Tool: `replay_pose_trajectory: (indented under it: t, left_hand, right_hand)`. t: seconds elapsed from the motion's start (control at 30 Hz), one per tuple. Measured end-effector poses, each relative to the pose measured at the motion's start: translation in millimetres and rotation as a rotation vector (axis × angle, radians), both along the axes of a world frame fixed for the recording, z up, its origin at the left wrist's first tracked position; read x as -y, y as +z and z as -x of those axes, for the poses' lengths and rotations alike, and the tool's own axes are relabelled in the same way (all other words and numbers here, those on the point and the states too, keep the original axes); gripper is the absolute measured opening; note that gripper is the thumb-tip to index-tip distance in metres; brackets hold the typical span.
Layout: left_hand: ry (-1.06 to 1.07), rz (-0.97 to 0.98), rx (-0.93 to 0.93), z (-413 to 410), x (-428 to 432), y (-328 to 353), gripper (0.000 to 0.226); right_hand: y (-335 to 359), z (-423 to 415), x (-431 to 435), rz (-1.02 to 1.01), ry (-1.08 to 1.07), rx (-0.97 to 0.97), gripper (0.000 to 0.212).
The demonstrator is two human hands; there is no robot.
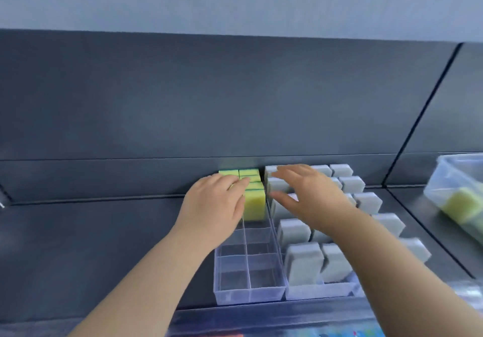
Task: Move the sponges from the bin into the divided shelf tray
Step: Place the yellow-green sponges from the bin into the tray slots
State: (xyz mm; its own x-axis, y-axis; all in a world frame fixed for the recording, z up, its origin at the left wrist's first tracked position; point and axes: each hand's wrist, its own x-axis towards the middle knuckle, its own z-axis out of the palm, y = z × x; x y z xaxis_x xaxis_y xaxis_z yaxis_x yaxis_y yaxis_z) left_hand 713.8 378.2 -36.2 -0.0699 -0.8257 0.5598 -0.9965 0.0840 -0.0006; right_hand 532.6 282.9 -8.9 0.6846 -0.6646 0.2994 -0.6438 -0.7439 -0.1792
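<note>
nearest to me, the front wall of the divided shelf tray (248,293) is clear plastic, and the near rows of its two columns hold nothing yet. just beside it on the right stands a second tray (321,291) packed with upright grey sponges (303,261); i take those as not my job.

further in, my left hand (217,203) reaches over the left column, fingers fairly straight and laid on the tops of the sponges there, gripping nothing that i can see. my right hand (311,193) hovers over the back of the grey ones, fingers spread and relaxed, thumb out toward the divider, also holding nothing.

past my fingertips, the yellow-and-green sponges (252,206) stand on edge in the back compartments, right against the dark shelf back (235,101). the right column shows several in a row; the left column shows at least one, the rest hidden under my left hand.

off to the far right, the bin (449,177) has at least one yellow sponge (460,203) lying in it, blurred.

so i judge the task under way but well short of done: the back rows are filled, the front rows wait, and the bin is not empty.
</note>
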Motion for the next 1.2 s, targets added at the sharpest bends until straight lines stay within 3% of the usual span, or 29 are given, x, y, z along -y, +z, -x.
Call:
replay_pose_trajectory:
  t: [0.13, 0.27, 0.5, 0.7, 1.03, 1.2]
  left_hand:
    - [-0.138, 0.003, -0.053, 20, -29, 1, 0.04]
    - [-0.282, -0.052, -0.075, 54, -45, -19, 0.04]
    - [-0.478, -0.064, -0.075, 144, -45, -31, 0.04]
    - [-0.5, -0.12, -0.125, 232, -32, -39, 0.04]
    - [-0.528, -0.182, -0.156, 444, 18, -69, 0.04]
    - [-0.499, -0.214, -0.112, 512, 52, -67, 0.042]
  right_hand:
    - [-14, 23, -52, 0.077, -0.111, 0.252, 0.036]
    - [-46, 53, -98, 0.005, -0.267, 0.33, 0.039]
    - [-76, 159, -153, -0.106, -0.572, 0.326, 0.042]
    - [-94, 268, -159, -0.157, -0.754, 0.411, 0.041]
    - [-99, 489, -135, -0.236, -0.806, 0.318, 0.039]
    - [-103, 562, -114, -0.263, -0.808, 0.276, 0.039]
